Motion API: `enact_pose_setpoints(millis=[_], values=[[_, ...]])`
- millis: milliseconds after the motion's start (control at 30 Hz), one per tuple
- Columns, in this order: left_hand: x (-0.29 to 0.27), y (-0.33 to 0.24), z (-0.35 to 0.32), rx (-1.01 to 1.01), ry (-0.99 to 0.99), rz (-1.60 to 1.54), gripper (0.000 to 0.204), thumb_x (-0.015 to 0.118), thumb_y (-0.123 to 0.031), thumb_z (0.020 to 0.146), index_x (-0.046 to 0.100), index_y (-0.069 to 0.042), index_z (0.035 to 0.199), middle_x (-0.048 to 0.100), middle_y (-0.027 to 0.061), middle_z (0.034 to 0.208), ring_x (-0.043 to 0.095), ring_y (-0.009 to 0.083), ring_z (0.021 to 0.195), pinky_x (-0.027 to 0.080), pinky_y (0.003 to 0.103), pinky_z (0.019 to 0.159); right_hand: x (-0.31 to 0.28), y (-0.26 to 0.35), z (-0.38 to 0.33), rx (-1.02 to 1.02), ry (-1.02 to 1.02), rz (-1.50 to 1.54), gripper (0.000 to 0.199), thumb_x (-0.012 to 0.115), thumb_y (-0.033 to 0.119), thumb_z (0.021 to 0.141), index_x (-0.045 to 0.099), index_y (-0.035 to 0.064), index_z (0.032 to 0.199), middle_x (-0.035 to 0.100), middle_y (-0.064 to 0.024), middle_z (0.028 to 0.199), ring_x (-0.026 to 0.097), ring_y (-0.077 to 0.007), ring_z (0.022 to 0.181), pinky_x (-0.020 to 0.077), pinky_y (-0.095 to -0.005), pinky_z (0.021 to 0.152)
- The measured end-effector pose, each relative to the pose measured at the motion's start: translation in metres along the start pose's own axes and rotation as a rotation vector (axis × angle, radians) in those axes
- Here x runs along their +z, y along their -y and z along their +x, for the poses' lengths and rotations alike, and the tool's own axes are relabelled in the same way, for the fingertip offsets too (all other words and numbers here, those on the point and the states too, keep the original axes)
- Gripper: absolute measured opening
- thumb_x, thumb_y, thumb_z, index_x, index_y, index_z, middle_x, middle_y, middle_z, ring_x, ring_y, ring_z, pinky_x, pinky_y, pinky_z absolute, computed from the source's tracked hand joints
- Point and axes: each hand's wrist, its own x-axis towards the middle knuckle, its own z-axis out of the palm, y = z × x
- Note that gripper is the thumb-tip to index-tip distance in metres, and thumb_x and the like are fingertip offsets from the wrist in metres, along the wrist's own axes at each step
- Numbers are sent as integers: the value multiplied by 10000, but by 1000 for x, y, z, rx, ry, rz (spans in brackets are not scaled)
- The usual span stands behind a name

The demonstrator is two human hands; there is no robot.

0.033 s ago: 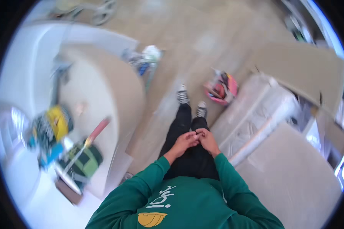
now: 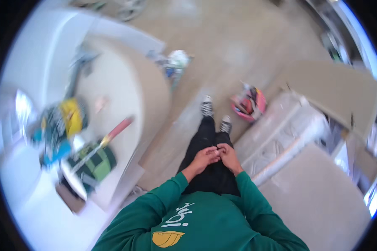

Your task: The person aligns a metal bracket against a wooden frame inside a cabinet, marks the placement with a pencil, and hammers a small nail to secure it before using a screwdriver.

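Note:
My left hand [image 2: 207, 157] and my right hand [image 2: 228, 155] meet in front of my dark trousers [image 2: 205, 180]. The fingers of both are bent and pressed together at the tips. Anything small between them is too hidden and blurred to make out. Green sleeves cover both forearms down to the wrists. Below the hands, my two dark lace-up shoes [image 2: 207, 108] stand on the floor, the left one a little ahead.
Left, a curved counter [image 2: 119, 88] bears a red-handled tool [image 2: 120, 127], a green bag [image 2: 97, 164] and a yellow-and-green bag [image 2: 71, 117]. A pink bucket of items [image 2: 255, 109] stands ahead right, beside plastic-wrapped furniture [image 2: 276, 125]. Flat boards [image 2: 335, 88] lie right.
The view has turned slightly, so the counter and the pink bucket sit farther right in the picture. My hands stay together in front of me.

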Motion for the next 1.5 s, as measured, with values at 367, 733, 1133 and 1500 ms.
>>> enact_pose_setpoints(millis=[367, 733, 1133, 1500], values=[[-55, 104, -194, 392, 19, -698, 306, 731, -198, 1029, 668, -90, 1309, 722, -7, 1042, 678, 88, 857, 567, 224, 757, 127, 87, -118, -11, 601, -454, 317, 634, -31, 1001, 513, -30, 1294, 711, -103, 980, 706, -174, 867, 598, -309, 778], [-242, 224, -302, 846, -174, -948, 328, 673, -293, 1071, 653, -106, 1340, 718, -8, 1101, 642, 78, 822, 486, 216, 669, 401, 10, -165, -152, 1023, -840, 338, 623, -21, 1010, 473, -44, 1312, 709, -145, 1000, 729, -221, 873, 622, -338, 793], [-405, 468, -437, 1246, -948, -1449, 218, 690, -273, 1061, 659, -119, 1213, 665, -14, 984, 660, 103, 810, 541, 273, 712, 664, -182, -288, -3, 1547, -1327, 311, 591, 39, 1021, 562, -45, 1319, 757, -126, 964, 732, -175, 801, 583, -301, 752], [-386, 685, -778, 907, -2809, -1176, 221, 605, -197, 1108, 632, -13, 1227, 601, 14, 905, 548, 84, 749, 486, 242, 744, 946, -410, -376, 162, 1845, -1500, 271, 576, 99, 1062, 575, -20, 1306, 730, -96, 997, 699, -142, 807, 559, -286, 705]])
